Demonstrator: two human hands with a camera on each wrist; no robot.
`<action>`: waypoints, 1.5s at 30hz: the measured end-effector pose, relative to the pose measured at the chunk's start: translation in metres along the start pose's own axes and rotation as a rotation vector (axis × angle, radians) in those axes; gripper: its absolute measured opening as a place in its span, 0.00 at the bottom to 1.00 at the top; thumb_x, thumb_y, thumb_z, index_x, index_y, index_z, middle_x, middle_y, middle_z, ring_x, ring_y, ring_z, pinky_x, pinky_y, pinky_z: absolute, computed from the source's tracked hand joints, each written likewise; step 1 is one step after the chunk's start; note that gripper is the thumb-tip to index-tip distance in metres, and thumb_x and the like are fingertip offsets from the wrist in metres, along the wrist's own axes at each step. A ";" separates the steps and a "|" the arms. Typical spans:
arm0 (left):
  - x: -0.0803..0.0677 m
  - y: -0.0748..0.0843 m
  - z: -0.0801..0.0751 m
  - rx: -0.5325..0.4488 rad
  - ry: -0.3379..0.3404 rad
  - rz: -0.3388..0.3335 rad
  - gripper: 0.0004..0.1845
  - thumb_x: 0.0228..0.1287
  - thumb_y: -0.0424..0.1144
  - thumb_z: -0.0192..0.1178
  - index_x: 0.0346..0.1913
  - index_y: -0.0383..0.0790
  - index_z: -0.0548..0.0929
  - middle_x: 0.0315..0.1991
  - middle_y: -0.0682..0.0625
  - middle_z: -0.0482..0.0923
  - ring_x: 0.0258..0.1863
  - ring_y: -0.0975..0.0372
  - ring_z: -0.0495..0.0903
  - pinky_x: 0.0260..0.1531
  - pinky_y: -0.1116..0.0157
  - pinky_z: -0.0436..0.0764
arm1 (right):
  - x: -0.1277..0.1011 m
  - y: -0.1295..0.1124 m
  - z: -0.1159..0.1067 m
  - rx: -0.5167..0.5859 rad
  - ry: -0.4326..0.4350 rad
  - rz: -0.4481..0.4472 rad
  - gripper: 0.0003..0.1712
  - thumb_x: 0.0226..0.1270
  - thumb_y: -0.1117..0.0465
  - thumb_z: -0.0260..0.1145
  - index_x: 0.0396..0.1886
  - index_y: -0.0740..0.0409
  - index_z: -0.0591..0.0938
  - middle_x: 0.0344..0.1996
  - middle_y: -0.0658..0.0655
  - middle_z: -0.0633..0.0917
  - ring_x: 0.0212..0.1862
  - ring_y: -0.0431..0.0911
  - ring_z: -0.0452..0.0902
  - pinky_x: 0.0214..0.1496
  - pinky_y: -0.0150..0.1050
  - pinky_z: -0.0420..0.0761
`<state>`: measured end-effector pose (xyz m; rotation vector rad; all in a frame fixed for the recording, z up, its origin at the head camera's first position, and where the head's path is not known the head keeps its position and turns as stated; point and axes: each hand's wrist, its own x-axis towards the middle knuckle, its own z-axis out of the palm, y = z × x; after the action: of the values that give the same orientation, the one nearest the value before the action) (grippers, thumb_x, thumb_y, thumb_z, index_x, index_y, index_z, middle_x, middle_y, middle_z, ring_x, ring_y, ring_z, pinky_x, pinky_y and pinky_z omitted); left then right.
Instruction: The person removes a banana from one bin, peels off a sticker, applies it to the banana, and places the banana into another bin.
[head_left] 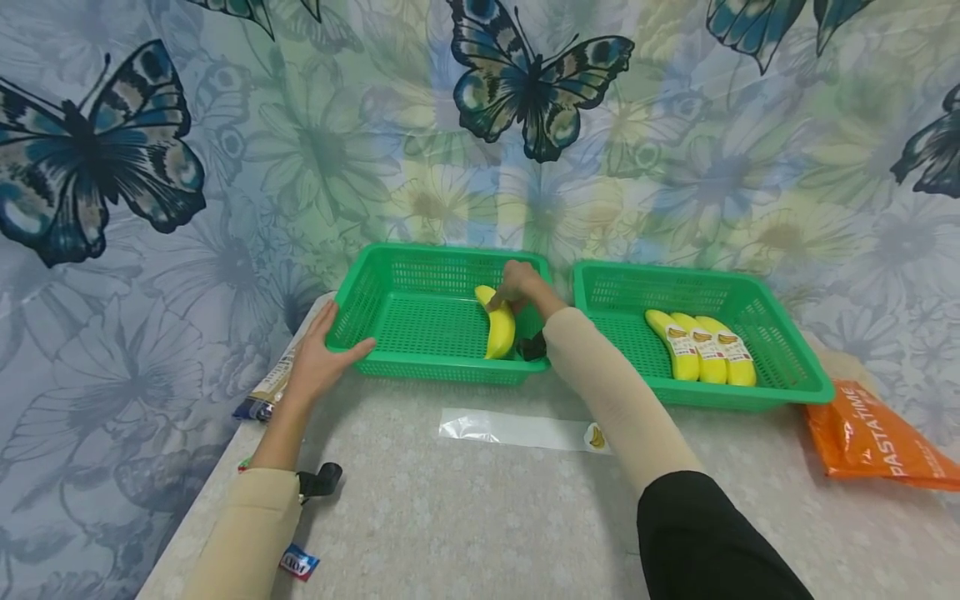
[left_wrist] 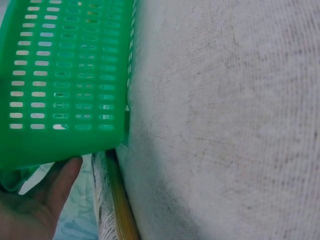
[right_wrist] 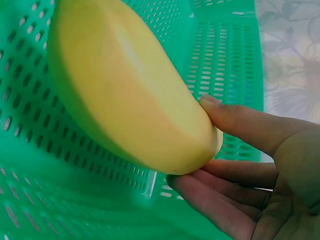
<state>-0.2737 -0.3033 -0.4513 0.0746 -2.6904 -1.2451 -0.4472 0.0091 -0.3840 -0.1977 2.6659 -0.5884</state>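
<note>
Inside the left green basket (head_left: 442, 369), my right hand (head_left: 522, 286) pinches one end of a yellow banana (head_left: 500, 332) between thumb and fingers. Up close in the right wrist view, the banana (right_wrist: 125, 85) shows a smooth yellow side, with the fingertips at its blunt end. My left hand (head_left: 322, 358) touches the front left corner of that basket, fingers straight along its outer side and thumb over the rim. From the left wrist, the fingers (left_wrist: 65, 182) lie against the basket's end wall (left_wrist: 60, 142).
A second green basket (head_left: 720, 395) on the right holds three labelled bananas (head_left: 701, 348). In front lies a clear plastic strip (head_left: 510, 429) with a banana sticker (head_left: 596, 437). An orange pasta bag (head_left: 877, 433) is at right; a packet (head_left: 270, 392) and a small wrapper (head_left: 299, 562) are at left.
</note>
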 end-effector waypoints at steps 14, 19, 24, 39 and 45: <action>-0.005 0.002 0.007 -0.015 -0.027 -0.011 0.55 0.59 0.62 0.63 0.79 0.49 0.42 0.81 0.49 0.37 0.78 0.41 0.41 0.68 0.31 0.51 | -0.032 -0.002 -0.008 0.009 0.037 -0.029 0.22 0.53 0.52 0.78 0.36 0.65 0.83 0.32 0.59 0.87 0.31 0.47 0.87 0.31 0.34 0.86; -0.005 0.003 0.008 -0.021 -0.037 -0.005 0.55 0.59 0.63 0.63 0.79 0.49 0.42 0.81 0.49 0.36 0.78 0.41 0.40 0.68 0.31 0.50 | -0.042 0.001 -0.012 0.025 0.078 -0.051 0.21 0.53 0.52 0.77 0.33 0.66 0.84 0.27 0.58 0.86 0.31 0.49 0.87 0.29 0.33 0.86; -0.003 0.003 0.009 -0.026 -0.042 -0.004 0.55 0.59 0.64 0.62 0.79 0.50 0.41 0.81 0.50 0.35 0.78 0.41 0.39 0.68 0.31 0.50 | -0.053 0.003 -0.020 0.086 0.123 -0.068 0.23 0.53 0.52 0.77 0.35 0.67 0.82 0.31 0.62 0.88 0.35 0.53 0.88 0.28 0.33 0.85; -0.001 0.004 0.003 -0.055 -0.053 -0.010 0.55 0.60 0.64 0.61 0.79 0.51 0.39 0.80 0.50 0.32 0.78 0.41 0.36 0.68 0.31 0.48 | -0.113 0.009 -0.050 0.123 0.239 -0.070 0.23 0.52 0.50 0.78 0.16 0.57 0.75 0.18 0.56 0.84 0.28 0.51 0.87 0.33 0.38 0.87; -0.003 0.005 -0.001 -0.061 -0.061 -0.020 0.55 0.60 0.65 0.60 0.79 0.51 0.38 0.80 0.52 0.30 0.78 0.42 0.34 0.67 0.30 0.48 | -0.142 0.024 -0.050 0.085 0.236 -0.086 0.25 0.50 0.47 0.78 0.11 0.56 0.76 0.10 0.54 0.79 0.19 0.45 0.81 0.25 0.34 0.81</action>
<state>-0.2706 -0.3008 -0.4474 0.0562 -2.7064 -1.3553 -0.3399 0.0805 -0.3022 -0.2327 2.8617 -0.7960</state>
